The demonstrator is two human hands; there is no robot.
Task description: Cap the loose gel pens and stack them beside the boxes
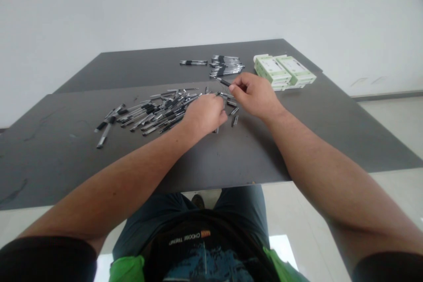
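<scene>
My right hand [256, 94] pinches a pen [223, 81] with a dark grip between thumb and fingers, its tip pointing left. My left hand [205, 112] is closed low over the table, at the right end of a loose heap of pens [165, 112]. Whatever its fingers hold is hidden behind the hand. Several small clear pen caps [234, 111] lie between and just beneath the two hands. Behind my right hand, a bundle of pens [226, 66] lies side by side in a row.
Pale green and white boxes [273, 69] are stacked at the back right of the dark table [76, 163]. A few pens [193, 62] lie left of the row. Two crossed pens [107, 130] rest at the heap's left. A white wall [185, 4] stands behind the table.
</scene>
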